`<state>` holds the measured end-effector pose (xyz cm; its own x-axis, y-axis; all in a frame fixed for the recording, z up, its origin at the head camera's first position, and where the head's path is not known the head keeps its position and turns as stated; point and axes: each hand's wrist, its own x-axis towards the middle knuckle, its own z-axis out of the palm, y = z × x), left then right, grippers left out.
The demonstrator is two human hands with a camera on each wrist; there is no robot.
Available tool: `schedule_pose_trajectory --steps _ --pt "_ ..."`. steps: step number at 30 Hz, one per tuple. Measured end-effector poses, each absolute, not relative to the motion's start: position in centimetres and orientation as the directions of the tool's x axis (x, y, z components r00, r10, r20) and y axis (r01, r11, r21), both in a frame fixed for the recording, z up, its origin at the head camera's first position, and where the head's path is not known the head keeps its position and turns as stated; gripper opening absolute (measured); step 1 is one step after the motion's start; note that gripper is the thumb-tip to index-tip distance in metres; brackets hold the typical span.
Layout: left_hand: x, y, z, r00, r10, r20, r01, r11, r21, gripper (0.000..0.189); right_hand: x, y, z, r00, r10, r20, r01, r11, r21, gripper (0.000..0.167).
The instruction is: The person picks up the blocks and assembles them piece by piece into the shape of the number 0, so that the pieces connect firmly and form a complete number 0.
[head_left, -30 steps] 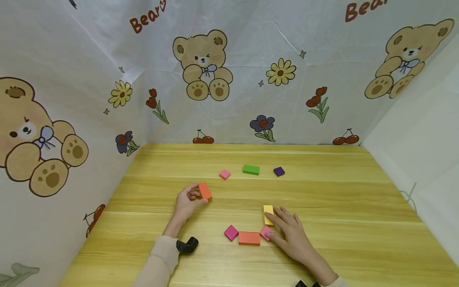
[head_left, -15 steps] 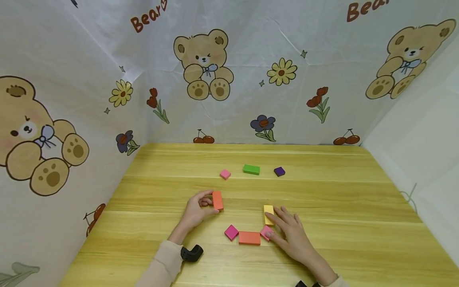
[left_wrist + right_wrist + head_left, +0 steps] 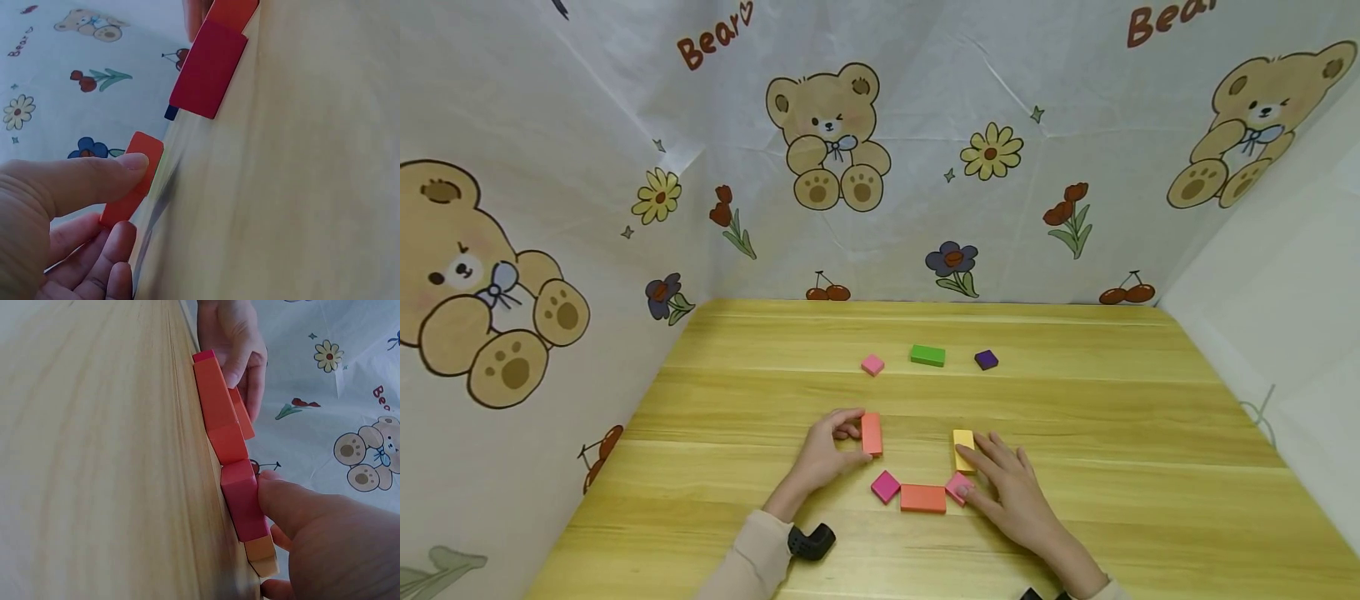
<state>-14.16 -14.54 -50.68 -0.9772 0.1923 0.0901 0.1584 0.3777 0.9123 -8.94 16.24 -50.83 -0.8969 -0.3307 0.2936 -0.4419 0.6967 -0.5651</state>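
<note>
Left hand [image 3: 81, 219]'s got a bright orange rectangular block [image 3: 139, 187] pinched, thumb right on it. Over to the right there's a flat-sided magenta block [image 3: 209, 70] on the pale wooden tabletop [image 3: 300, 162], and a white bear-print sheet [image 3: 56, 119] on the far side.

2 hands [image 3: 824, 452] [image 3: 1018, 502], apart (left pinches)

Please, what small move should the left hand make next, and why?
Probably the left hand should set its orange block against the far corner of the magenta block: they are apart, while opposite, the yellow block adjoins the nearer pink block.
</note>
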Motion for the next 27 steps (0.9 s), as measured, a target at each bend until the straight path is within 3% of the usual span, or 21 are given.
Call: schedule_pose_trajectory --steps 27 --pt "-13.72 -14.33 -51.09 -0.937 0.321 0.138 0.286 0.481 0.829 0.061 -8.96 16.28 -50.90 -0.898 -0.328 0.293 -0.440 0.703 -0.559 0.053"
